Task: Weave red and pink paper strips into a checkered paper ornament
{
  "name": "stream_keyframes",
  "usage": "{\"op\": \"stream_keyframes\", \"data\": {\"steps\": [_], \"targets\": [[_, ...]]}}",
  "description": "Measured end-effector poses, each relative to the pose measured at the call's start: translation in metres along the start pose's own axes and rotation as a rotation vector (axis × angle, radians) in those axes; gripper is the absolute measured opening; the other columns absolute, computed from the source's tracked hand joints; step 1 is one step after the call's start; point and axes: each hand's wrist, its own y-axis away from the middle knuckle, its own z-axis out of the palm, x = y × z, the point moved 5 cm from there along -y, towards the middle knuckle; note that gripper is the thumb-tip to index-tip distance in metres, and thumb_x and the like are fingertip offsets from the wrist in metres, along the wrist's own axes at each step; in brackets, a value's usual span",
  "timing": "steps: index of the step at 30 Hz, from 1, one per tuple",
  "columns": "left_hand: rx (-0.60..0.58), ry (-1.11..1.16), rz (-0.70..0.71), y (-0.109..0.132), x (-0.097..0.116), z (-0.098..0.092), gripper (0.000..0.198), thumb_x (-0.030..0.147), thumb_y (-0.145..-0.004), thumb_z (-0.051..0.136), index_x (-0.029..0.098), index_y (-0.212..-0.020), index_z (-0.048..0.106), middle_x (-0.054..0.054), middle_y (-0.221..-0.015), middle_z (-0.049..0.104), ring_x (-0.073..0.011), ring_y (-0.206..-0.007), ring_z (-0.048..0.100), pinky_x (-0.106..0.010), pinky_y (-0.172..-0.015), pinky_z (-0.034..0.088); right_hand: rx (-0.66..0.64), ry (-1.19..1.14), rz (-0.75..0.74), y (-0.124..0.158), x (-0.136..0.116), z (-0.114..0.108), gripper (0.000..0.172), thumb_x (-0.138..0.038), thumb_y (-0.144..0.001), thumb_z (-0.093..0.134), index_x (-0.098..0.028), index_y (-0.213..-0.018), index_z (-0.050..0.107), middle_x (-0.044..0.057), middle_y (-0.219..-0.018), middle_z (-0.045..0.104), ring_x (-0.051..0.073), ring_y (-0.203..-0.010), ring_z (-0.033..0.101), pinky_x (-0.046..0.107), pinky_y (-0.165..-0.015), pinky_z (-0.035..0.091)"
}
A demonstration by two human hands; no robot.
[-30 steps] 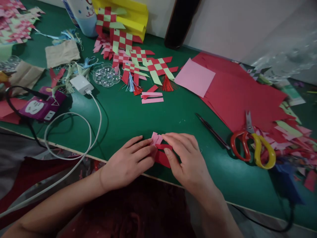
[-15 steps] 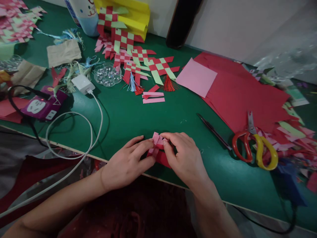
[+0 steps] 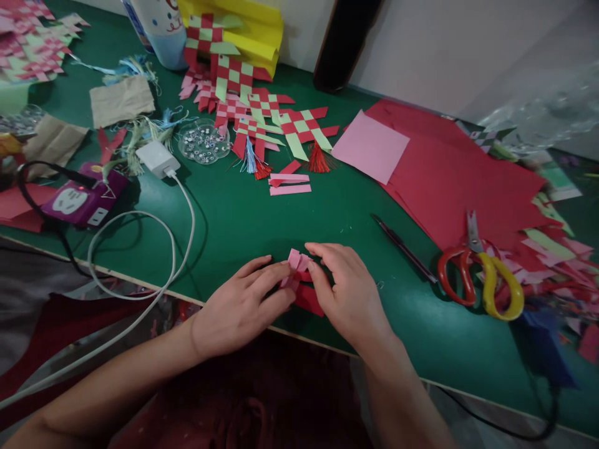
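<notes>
Near the front edge of the green table [image 3: 243, 218], both my hands work on a small weave of pink and red paper strips [image 3: 299, 277]. My left hand [image 3: 241, 308] presses its fingertips on the weave's left side, fingers closed together. My right hand [image 3: 349, 293] pinches the strips from the right, thumb and fingers curled on them. Pink strip ends stick up between the two hands, and a red strip pokes out below them.
Loose pink and red strips [image 3: 289, 183] lie further back. Finished red-and-green woven pieces [image 3: 262, 112] are piled behind, beside a dish of googly eyes [image 3: 203, 142]. Red paper sheets [image 3: 449, 181], a pink sheet [image 3: 370, 146], scissors [image 3: 482, 274], a pen [image 3: 403, 248] sit right; charger and cable [image 3: 154, 159] left.
My right hand's fingers shifted slightly up and left over the strips, and the pink ends tilted a little. My left hand stayed almost still.
</notes>
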Motion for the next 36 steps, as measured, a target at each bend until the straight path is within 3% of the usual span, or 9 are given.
{"op": "stream_keyframes", "data": {"steps": [5, 11, 19, 27, 36], "targets": [[0.018, 0.032, -0.02, -0.002, -0.001, -0.001, 0.016, 0.023, -0.1, 0.051, 0.015, -0.113, 0.057, -0.01, -0.127, 0.063, -0.0173, -0.125, 0.057, -0.039, -0.115, 0.041, 0.01, 0.004, -0.027, 0.013, 0.002, -0.007, 0.018, -0.028, -0.097, 0.052, -0.018, -0.103, 0.066, 0.008, -0.103, 0.07, 0.024, -0.098, 0.06, 0.041, -0.088, 0.047], [0.024, 0.049, -0.031, -0.002, -0.002, -0.002, 0.017, 0.021, -0.1, 0.05, 0.014, -0.112, 0.058, -0.01, -0.122, 0.065, -0.0178, -0.121, 0.059, -0.039, -0.113, 0.043, -0.108, 0.065, -0.042, 0.026, -0.004, -0.004, 0.018, -0.029, -0.097, 0.054, -0.022, -0.104, 0.069, 0.006, -0.102, 0.07, 0.023, -0.096, 0.057, 0.04, -0.085, 0.044], [0.058, 0.092, -0.045, -0.007, -0.001, -0.004, 0.018, 0.018, -0.097, 0.053, 0.011, -0.112, 0.06, -0.012, -0.12, 0.065, -0.0229, -0.123, 0.056, -0.041, -0.108, 0.049, -0.093, 0.12, -0.057, 0.026, -0.006, -0.003, 0.017, -0.024, -0.095, 0.054, -0.023, -0.101, 0.07, 0.006, -0.102, 0.069, 0.024, -0.096, 0.056, 0.039, -0.079, 0.041], [0.059, 0.09, -0.076, -0.008, -0.001, -0.002, 0.018, 0.018, -0.098, 0.054, 0.013, -0.113, 0.059, -0.008, -0.113, 0.068, -0.0214, -0.111, 0.06, -0.041, -0.101, 0.052, -0.05, 0.109, -0.055, 0.028, 0.0, -0.005, 0.023, -0.025, -0.096, 0.052, -0.02, -0.113, 0.066, 0.009, -0.109, 0.068, 0.025, -0.102, 0.056, 0.04, -0.083, 0.044], [0.088, 0.045, -0.062, -0.009, 0.001, -0.003, 0.019, 0.018, -0.097, 0.054, 0.013, -0.114, 0.061, -0.008, -0.114, 0.068, -0.0209, -0.11, 0.061, -0.04, -0.1, 0.054, -0.094, 0.139, -0.084, 0.031, -0.004, -0.003, 0.021, -0.022, -0.096, 0.052, -0.022, -0.107, 0.07, 0.007, -0.112, 0.069, 0.025, -0.102, 0.054, 0.04, -0.082, 0.043]]}}
